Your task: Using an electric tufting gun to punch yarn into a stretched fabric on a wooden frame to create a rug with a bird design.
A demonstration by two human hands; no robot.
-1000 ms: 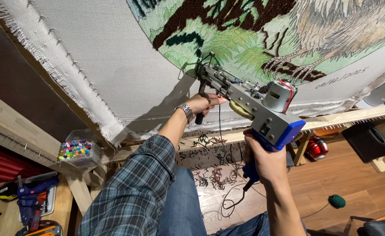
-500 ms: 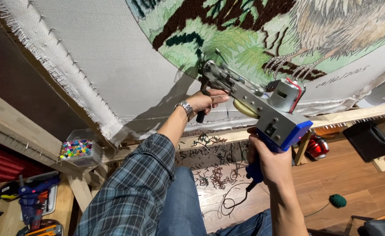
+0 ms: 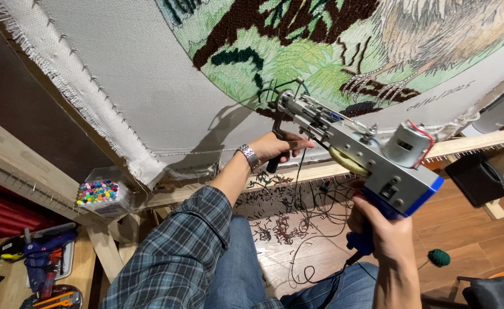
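Head view, looking down and forward at the work.

Tufting gun [image 3: 360,151]: grey metal body, blue rear housing, small motor on top with red wire. It sits mid-frame, tilted, with the needle end up-left and touching the backing cloth [image 3: 149,86] at the lower edge of the tufted area.

Right hand [image 3: 386,234]: closed around the blue rear grip of the gun, fingers wrapped, at lower right of the frame.

Left hand [image 3: 277,147]: closed on the black front handle under the nose of the gun. Metal wristwatch [image 3: 247,155] on the wrist, plaid shirt sleeve [image 3: 177,257] behind it.

Cloth is stretched on a wooden frame [image 3: 463,146] with tack strip along the rails. Tufted design [image 3: 320,51] fills the upper right: light green ground, dark brown and dark green patches, a grey-tan feathered shape with clawed feet. Bare cloth is left of it, frayed edge along the left rail.

Below the frame: yarn scraps [image 3: 280,229] scattered on the wood floor, thin black cord loops among them. Green yarn ball [image 3: 438,257] on the floor near the right hand. Clear box of coloured markers [image 3: 98,193] sits on the frame's lower left. Blue power drill [image 3: 46,257] lies at far lower left. Black box [image 3: 480,180] on the floor at right, behind the frame leg.
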